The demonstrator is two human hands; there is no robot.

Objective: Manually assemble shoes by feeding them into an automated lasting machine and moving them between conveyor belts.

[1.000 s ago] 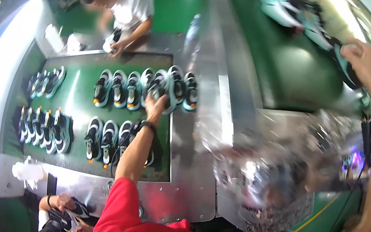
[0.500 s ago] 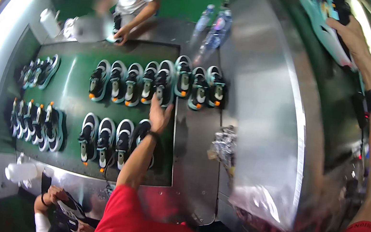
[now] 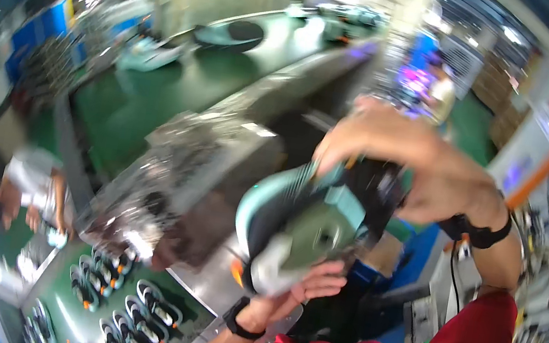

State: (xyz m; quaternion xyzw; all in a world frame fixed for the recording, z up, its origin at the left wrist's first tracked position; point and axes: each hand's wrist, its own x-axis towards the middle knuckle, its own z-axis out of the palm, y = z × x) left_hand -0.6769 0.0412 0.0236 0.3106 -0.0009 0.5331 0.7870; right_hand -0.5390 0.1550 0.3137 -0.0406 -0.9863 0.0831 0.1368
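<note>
In front of my chest a sneaker (image 3: 310, 242) with a mint sole edge, grey-green upper and orange tab hangs tilted between my hands. My right hand (image 3: 384, 138) reaches over it from above, fingers closed on its upper end. From below, my left hand (image 3: 314, 285) supports the lower side, its fingers bent against the shoe. Motion smears both hands. A dark part shows under my right palm; whether it belongs to this shoe or another, I cannot tell. Several similar sneakers (image 3: 140, 319) stand in rows on the green table at lower left.
A green conveyor belt (image 3: 150, 98) carries a mint and black shoe (image 3: 230, 35) and others farther along. Crumpled clear plastic sheeting (image 3: 169, 176) covers the metal edge before me. One co-worker (image 3: 35, 184) is at far left, another (image 3: 439, 90) at back right.
My view has swung right, from the table to the belt. My left hand has left the table's shoe row and joined my right hand at a sneaker before me.
</note>
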